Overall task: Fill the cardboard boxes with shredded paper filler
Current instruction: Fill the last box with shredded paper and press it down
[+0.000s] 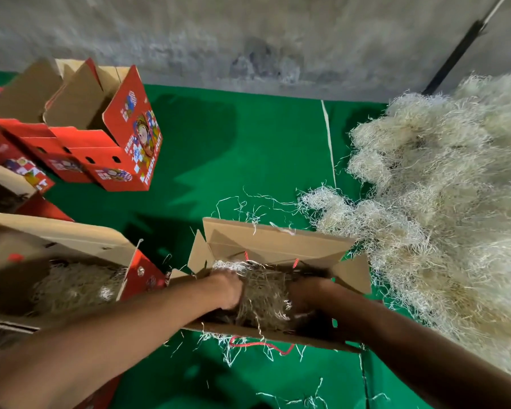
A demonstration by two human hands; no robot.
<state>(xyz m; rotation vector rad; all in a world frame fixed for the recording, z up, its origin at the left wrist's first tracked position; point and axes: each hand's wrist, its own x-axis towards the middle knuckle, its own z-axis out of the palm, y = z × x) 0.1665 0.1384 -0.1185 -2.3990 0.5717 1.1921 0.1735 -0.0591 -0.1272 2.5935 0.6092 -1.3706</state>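
Observation:
An open cardboard box (pixel 278 240) stands on the green mat just in front of me, its flaps raised. A wad of pale shredded paper (pixel 263 293) lies inside it. My left hand (pixel 227 287) presses into the left side of the wad, fingers buried in the strands. My right hand (pixel 307 293) is down in the box against the wad's right side, in shadow, so its fingers are hard to make out. A big heap of shredded paper (pixel 443 202) fills the right of the view.
A second open box (pixel 56 240) holding filler lies at my left. Red printed boxes (pixel 124 143) are stacked at the back left. A grey wall (pixel 248 39) borders the green mat (pixel 233 149). Loose strands and a red cord handle (pixel 260 345) lie by the box's near edge.

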